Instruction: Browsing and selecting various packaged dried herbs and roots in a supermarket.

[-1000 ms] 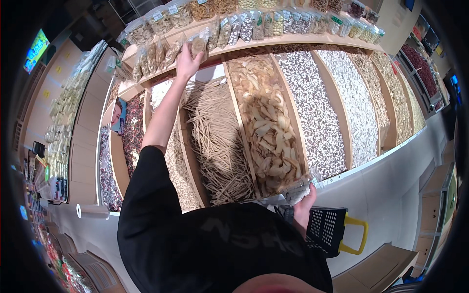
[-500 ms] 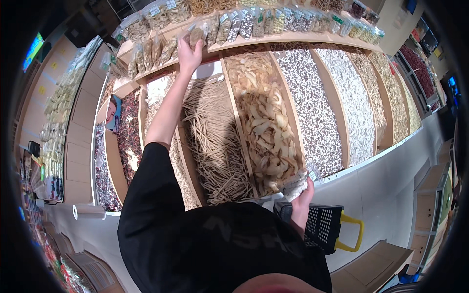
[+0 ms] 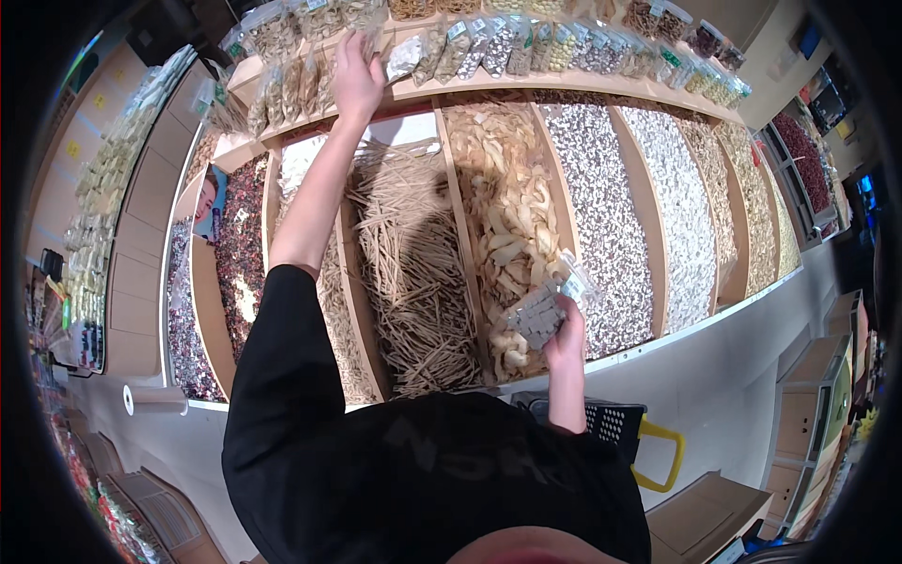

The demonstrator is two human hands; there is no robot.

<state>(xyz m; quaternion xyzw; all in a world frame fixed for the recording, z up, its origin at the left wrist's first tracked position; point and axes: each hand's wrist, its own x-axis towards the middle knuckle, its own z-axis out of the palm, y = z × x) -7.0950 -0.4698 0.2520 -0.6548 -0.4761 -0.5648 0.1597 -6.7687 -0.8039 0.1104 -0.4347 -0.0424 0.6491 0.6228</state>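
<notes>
My left hand (image 3: 357, 77) reaches up to the shelf of packed goods, its thumb and fingers apart among clear bags (image 3: 324, 80). Just right of it, a white packet (image 3: 404, 58) lies on the lower step. I see nothing plainly gripped there; the fingertips are partly lost against the bags. My right hand (image 3: 567, 336) is closed on a clear bag of pale, blocky pieces (image 3: 536, 316), held tilted over a bin of curled, cream-coloured dried slices (image 3: 512, 226). A bin of thin, beige dried sticks (image 3: 409, 273) lies below my left forearm.
Wooden dividers separate bins of black-and-white pieces (image 3: 601, 207), white pieces (image 3: 681, 207) and dark red flakes (image 3: 240, 254). Low on the right stands a black perforated basket with a yellow handle (image 3: 678, 461). A white roll (image 3: 155, 400) sticks out at the front left edge.
My right hand has lifted the clear bag from the front edge to over the slices bin. My left hand has shifted up and left, and the white packet now shows beside it.
</notes>
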